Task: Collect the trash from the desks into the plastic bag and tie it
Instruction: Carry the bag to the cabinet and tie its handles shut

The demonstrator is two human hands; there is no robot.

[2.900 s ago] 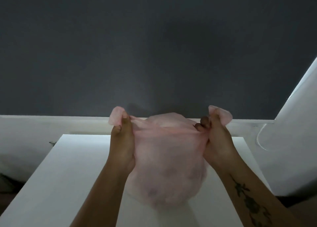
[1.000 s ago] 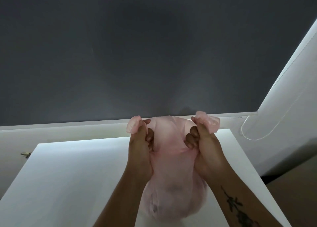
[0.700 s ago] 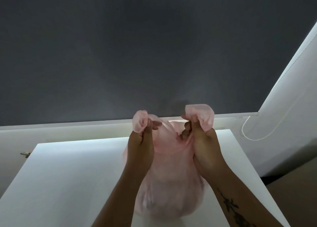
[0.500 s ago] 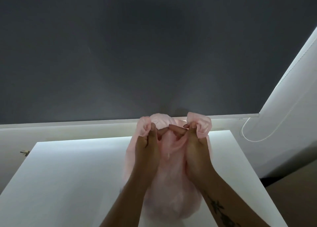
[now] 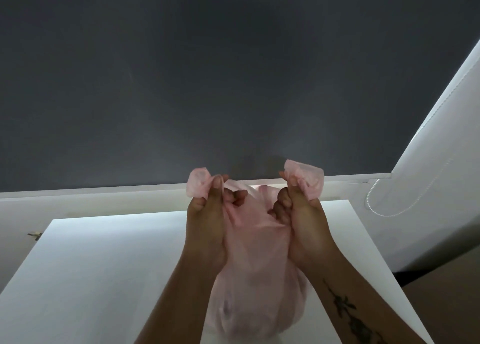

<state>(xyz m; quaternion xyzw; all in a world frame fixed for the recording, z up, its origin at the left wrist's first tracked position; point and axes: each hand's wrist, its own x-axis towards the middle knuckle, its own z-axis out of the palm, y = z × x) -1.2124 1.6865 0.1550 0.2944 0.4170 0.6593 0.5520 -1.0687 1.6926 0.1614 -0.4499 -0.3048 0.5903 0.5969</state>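
White desk [image 5: 104, 278] fills lower frame; dark grey wall above, white blind w/ bead cord [image 5: 389, 211] at right. Pink plastic bag [image 5: 255, 278] sits center-bottom. Left hand [image 5: 207, 229] & right hand [image 5: 304, 229] each clench a handle; vs 0.5 s ago, fists pulled apart. Bag contents indistinct, bottom cut off.

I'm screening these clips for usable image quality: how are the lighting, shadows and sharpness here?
Head view: dim overall; the white desk glows brightest along its far edge, the dark wall above is flat and murky. The hands look shaded and soft, and the pink bag shows only vague dark shapes inside. A faint shadow sits on the wall behind the hands. Wide-angle distortion splays the desk edges outward.
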